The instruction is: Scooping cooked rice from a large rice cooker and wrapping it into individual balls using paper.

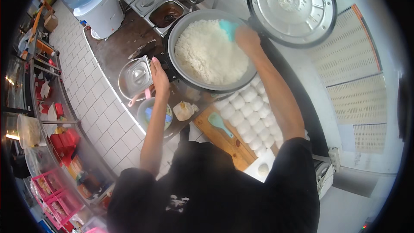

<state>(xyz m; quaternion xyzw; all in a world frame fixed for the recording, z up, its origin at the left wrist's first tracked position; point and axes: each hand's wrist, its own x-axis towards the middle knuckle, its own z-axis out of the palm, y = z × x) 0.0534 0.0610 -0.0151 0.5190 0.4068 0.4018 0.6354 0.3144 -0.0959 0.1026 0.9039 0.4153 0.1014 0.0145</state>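
Inside the large round rice cooker pot (171,40) lies a heap of cooked white rice (207,51). My right hand (248,40) grips a turquoise rice paddle (229,29) at the rice's far right side, near the pot wall. My left hand (160,77) is upright at the cooker's left side, fingers extended and close together. It is beside a rectangular stainless steel lid (139,73), which lies over a round metal bowl (123,85). Whether the hand touches or holds the lid cannot be told. Steam haze blurs part of the rice.
The cooker's raised lid (292,6) stands behind right. White rounded portions (249,110) fill rows beside a pale green paddle (220,124) on a wooden board (233,149). Steel pans, one of brown sauce (165,14), sit beyond. A bowl (142,113) and knotted bag (184,110) are near left.
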